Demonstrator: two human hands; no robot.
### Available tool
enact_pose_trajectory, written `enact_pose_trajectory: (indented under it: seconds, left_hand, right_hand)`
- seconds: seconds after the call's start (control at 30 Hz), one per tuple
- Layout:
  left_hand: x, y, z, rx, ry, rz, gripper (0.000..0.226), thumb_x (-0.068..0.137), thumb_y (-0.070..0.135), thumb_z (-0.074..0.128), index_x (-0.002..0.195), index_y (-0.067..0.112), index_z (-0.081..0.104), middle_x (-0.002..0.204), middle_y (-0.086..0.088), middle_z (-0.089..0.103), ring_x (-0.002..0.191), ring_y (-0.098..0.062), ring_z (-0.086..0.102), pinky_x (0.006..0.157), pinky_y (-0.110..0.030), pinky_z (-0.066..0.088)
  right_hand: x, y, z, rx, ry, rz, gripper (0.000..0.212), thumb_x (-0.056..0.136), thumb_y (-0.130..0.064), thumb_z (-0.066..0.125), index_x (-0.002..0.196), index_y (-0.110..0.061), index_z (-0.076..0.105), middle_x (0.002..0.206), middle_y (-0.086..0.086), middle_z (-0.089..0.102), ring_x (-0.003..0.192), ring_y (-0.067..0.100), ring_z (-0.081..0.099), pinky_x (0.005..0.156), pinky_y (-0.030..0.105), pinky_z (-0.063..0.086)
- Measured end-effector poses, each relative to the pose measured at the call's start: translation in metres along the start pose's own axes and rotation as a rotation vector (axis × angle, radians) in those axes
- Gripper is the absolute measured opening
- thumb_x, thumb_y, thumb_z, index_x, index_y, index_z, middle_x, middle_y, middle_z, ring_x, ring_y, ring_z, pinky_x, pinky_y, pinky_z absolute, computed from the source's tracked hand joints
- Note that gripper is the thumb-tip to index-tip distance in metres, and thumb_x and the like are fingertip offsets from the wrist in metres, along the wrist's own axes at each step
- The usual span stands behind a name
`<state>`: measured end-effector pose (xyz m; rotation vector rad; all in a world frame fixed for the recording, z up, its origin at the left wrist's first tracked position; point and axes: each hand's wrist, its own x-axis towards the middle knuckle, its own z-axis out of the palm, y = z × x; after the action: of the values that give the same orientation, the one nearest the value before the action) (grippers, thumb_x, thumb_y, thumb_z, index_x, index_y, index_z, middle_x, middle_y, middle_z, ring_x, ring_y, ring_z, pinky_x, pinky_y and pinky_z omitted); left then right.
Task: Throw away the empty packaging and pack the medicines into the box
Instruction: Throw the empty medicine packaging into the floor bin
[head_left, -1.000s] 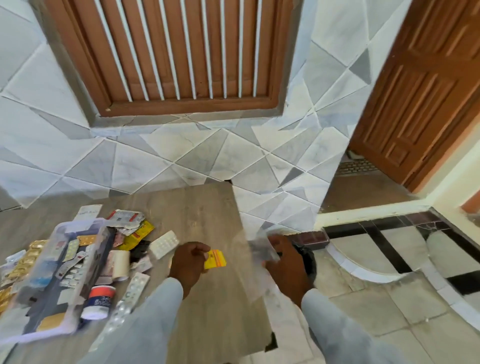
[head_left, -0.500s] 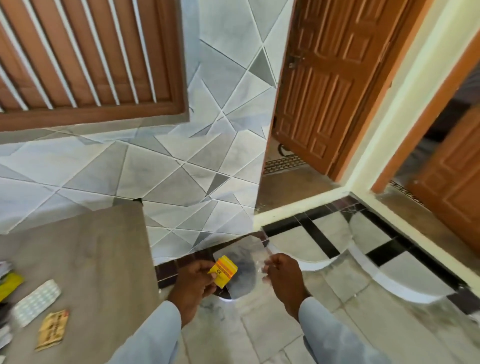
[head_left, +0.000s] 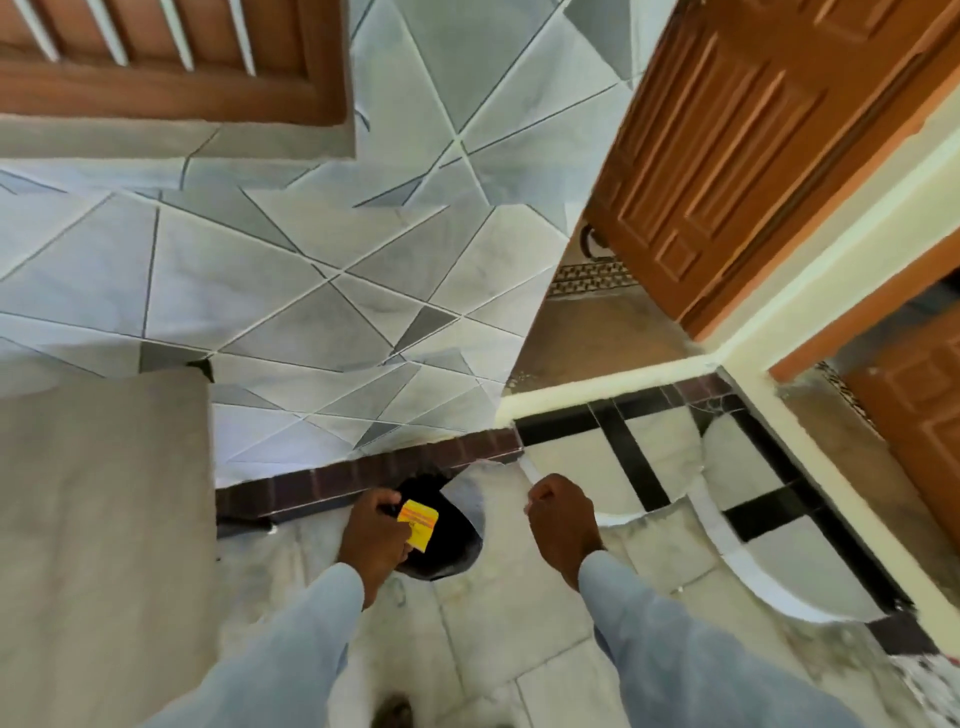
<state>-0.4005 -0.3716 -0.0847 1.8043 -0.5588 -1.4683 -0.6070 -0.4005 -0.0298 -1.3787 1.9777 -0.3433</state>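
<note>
My left hand (head_left: 373, 538) pinches a small yellow empty package (head_left: 418, 524) right over the dark round mouth of a black bin (head_left: 449, 545) on the floor. My right hand (head_left: 563, 519) is closed on the rim of a clear plastic bag (head_left: 470, 486) that is stretched around the bin's opening, and pulls that rim to the right. The medicines and the box are out of view to the left.
The grey table (head_left: 104, 519) fills the lower left, its right edge close to my left arm. A tiled wall with a dark brick skirting (head_left: 363, 475) stands just behind the bin. A brown wooden door (head_left: 727, 145) hangs at the upper right.
My view has swung right, away from the table and the medicines. Both hands have moved from the table's edge down to the bin, the left one carrying the yellow package.
</note>
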Motion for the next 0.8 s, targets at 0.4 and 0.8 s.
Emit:
enact_pose_trajectory:
  seconds: [0.4, 0.8]
  left_hand:
    - [0.129, -0.034, 0.041, 0.317, 0.108, -0.136, 0.026, 0.086, 0.018, 0.059, 0.065, 0.031, 0.067, 0.089, 0.005, 0.069, 0.085, -0.021, 0.062, 0.074, -0.028, 0.047]
    - [0.295, -0.136, 0.088, 0.415, -0.013, -0.287, 0.006, 0.08, 0.013, 0.058, 0.084, 0.015, 0.062, 0.088, -0.006, 0.061, 0.087, -0.026, 0.059, 0.07, -0.027, 0.042]
  right_hand:
    - [0.174, 0.049, 0.105, 0.015, -0.27, 0.224, 0.051, 0.08, -0.002, 0.037, 0.118, -0.035, 0.031, 0.091, 0.011, 0.062, 0.083, 0.033, 0.064, 0.069, 0.04, 0.056]
    - [0.301, 0.139, 0.253, -0.196, -0.568, 0.118, 0.032, 0.092, -0.004, 0.042, 0.115, -0.005, 0.063, 0.126, 0.016, 0.06, 0.117, 0.034, 0.056, 0.1, 0.036, 0.045]
